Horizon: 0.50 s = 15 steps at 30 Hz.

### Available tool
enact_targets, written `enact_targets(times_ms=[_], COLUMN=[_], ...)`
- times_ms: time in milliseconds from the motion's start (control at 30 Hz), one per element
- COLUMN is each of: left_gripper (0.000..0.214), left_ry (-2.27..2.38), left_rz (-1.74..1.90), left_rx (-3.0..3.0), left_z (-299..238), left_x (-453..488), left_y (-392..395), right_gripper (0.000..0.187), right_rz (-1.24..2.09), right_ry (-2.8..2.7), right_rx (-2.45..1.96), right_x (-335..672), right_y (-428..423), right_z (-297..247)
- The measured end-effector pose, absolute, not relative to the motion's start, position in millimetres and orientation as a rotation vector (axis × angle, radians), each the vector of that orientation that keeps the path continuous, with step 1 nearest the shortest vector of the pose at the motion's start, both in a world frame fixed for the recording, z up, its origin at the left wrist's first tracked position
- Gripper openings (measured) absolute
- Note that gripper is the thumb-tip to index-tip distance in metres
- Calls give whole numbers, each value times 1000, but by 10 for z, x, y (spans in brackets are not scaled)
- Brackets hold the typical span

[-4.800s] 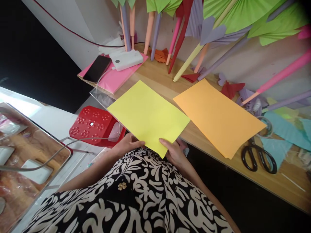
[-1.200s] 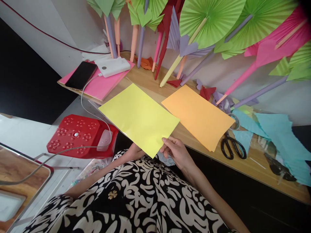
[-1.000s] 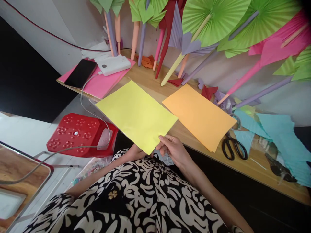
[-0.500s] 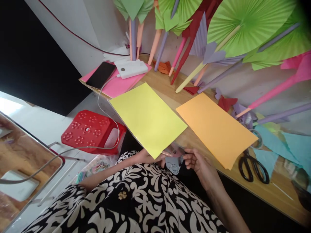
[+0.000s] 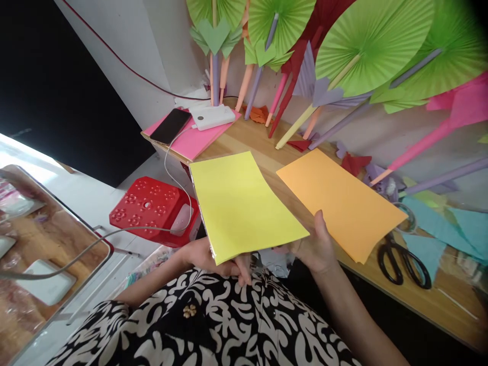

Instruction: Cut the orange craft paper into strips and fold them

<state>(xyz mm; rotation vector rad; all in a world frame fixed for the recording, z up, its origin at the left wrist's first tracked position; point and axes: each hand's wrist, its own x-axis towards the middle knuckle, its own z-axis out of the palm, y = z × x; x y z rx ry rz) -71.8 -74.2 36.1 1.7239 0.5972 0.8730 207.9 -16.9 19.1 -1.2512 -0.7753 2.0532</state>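
Note:
A stack of yellow paper [image 5: 240, 206] is lifted off the wooden table [image 5: 427, 300], turned and slightly curved. My left hand [image 5: 208, 256] grips its near left corner from below, fingers curled round the edge. My right hand [image 5: 314, 244] holds the near right edge, thumb up beside the sheet and fingers under it. An orange sheet [image 5: 339, 201] lies flat on the table just to the right.
Black scissors [image 5: 404, 254] lie right of the orange sheet. A phone [image 5: 170, 126] and a white power bank [image 5: 211, 117] rest on pink paper at the table's far left. Green paper fans [image 5: 366, 46] lean on the wall. A red stool [image 5: 152, 206] stands at the left.
The yellow stack has come up off the table and turned clockwise. My right hand, off the paper half a second ago, now grips its right edge; my left hand stays at the near corner.

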Motion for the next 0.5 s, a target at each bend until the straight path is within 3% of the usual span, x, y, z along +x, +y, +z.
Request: enact_targets(times_ms=[100,167,300,433,500], left_gripper=[58,52,47,21,25], left_ry=[676,570,269,310,375], left_rz=[901,775,559,804,840], left_rx=[1795,1786,1700,1742,1716], left_z=[533,648,783,694,583], left_x=[-705,-676,-702,-920,-1078], left_y=[-730,-715,-701,-657,-602], right_gripper=[69,53,66,75,74], right_rz=[2141,2184,2087,1768,1653], right_ry=[-843,-883,-1010,-1078,-1055], right_rx=[-1300,-1284,-1213,-1206,-1199], right_x=[2010,1931,1831,1858,1870], right_y=[-148,-137,-130,-71,-10], right_z=[181,226,501,797,820])
